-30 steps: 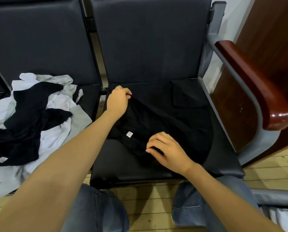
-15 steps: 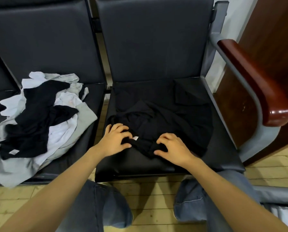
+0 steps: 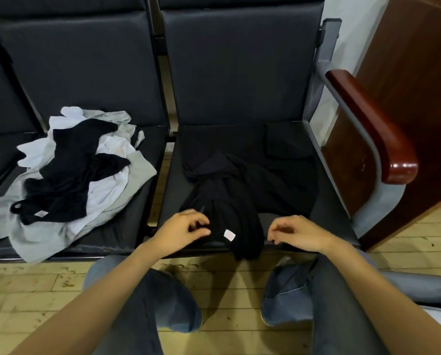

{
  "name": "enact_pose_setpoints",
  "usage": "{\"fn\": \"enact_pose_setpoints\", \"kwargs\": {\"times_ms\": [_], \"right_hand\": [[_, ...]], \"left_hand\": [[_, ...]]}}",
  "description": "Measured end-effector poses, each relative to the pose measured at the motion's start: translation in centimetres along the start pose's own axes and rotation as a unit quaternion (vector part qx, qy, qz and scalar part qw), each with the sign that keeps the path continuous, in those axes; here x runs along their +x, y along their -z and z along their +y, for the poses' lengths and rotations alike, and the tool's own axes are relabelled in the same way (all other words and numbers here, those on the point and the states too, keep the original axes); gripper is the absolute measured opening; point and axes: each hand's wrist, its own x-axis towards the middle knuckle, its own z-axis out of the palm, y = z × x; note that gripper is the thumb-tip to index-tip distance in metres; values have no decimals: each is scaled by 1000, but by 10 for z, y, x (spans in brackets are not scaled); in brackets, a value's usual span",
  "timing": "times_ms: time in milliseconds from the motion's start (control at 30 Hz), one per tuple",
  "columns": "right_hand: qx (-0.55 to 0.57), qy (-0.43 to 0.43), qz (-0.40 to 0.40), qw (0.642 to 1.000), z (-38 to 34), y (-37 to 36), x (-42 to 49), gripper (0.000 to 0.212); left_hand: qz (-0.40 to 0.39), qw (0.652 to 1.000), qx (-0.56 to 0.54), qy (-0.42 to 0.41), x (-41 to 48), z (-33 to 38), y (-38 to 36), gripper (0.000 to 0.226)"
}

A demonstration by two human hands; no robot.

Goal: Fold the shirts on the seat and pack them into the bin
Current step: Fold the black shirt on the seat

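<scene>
Two hands: left hand point(image 3: 186, 230) pinches the black shirt point(image 3: 239, 201), right hand point(image 3: 297, 234) loosely curled beside it.

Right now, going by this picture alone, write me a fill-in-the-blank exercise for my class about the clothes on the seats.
1. The shirt lying between the left hand and the right hand is ___ in colour.
2. The small tag on it is ___ in colour.
3. Its near end hangs over the ___ edge of the seat.
4. The pile of clothes lies on the next seat, on the person's ___ side.

Missing words: black; white; front; left.
</scene>
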Motion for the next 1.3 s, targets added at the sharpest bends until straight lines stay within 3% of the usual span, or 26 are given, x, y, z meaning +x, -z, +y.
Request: {"fn": "enact_pose_setpoints", "kwargs": {"times_ms": [67, 133, 200, 233, 300, 367, 500, 600, 667, 733, 800, 833, 933, 1100, 1200, 1300], "right_hand": [[-8, 0, 110, 994, 4, -2, 4, 13], [-13, -9, 179, 984, 6, -2, 9, 10], [-93, -3, 190, 977, 8, -4, 13, 10], [-143, 3, 173, 974, 10, -7, 15, 23], [-215, 1, 141, 966, 8, -13, 20, 45], [-250, -21, 127, 960, 7, -20, 27, 53], [-240, -128, 119, 955, 10, -16, 43, 53], [-201, -150, 122, 960, 10, -14, 44, 50], [-197, -144, 130, 961, 10, -15, 42, 49], [-200, -141, 148, 958, 9, -15, 41, 46], [-213, -143, 176, 950, 6, -13, 38, 41], [-237, -144, 185, 943, 5, -12, 36, 42], [-324, -126, 222, 911, 1, -9, 32, 51], [-189, -96, 310, 927, 2, 25, 60, 30], [-157, -84, 259, 949, 9, 49, 102, 33], [-175, -104, 266, 942, 15, 69, 141, 38]], "left_hand": [[81, 993, 43, 77, 5, -3, -3, 40], [77, 976, 88, 182, 11, -1, -5, 60], [58, 967, 113, 221, 16, 0, -7, 59], [61, 968, 92, 226, 18, 0, -7, 53], [50, 974, 48, 215, 19, -2, -5, 40], [2, 983, 55, 176, 15, -2, -3, 36], [-151, 983, 79, 72, -1, 11, 8, 29], [-242, 967, 74, 17, -10, 24, 7, 24], [-162, 985, 55, 3, -6, 27, 4, 25], [-6, 999, 28, 18, 8, 23, 4, 25], [114, 992, 17, 44, 27, 20, 7, 22], [139, 989, 20, 55, 38, 18, 8, 20], [137, 986, 38, 89, 67, 20, 8, 30], [95, 970, 104, 197, 114, 14, 9, 46], [52, 958, 110, 258, 136, 1, 12, 52], [-8, 949, 141, 280, 156, -12, 16, 61]]}}
